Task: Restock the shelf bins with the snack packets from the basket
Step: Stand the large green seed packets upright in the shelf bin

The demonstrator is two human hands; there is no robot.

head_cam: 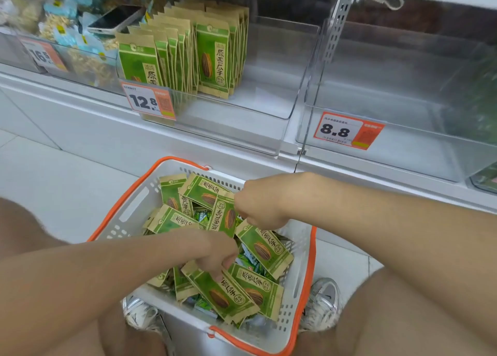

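Sunflower seed packets [265, 249] heaped in basket [302, 250], directly under hands. Centre packet [224, 217] pinched by right hand [259, 205]. Near packet [223, 292], long axis diagonal, gripped by left hand [215, 256]. Part-filled seed bin [263, 67] up ahead; right hand judged nearer.

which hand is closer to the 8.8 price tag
Right. The right hand, pinching a packet at the far edge of the basket, sits below and left of the 8.8 price tag. The left hand grips another packet lower down, mid-basket, farther from the tag.
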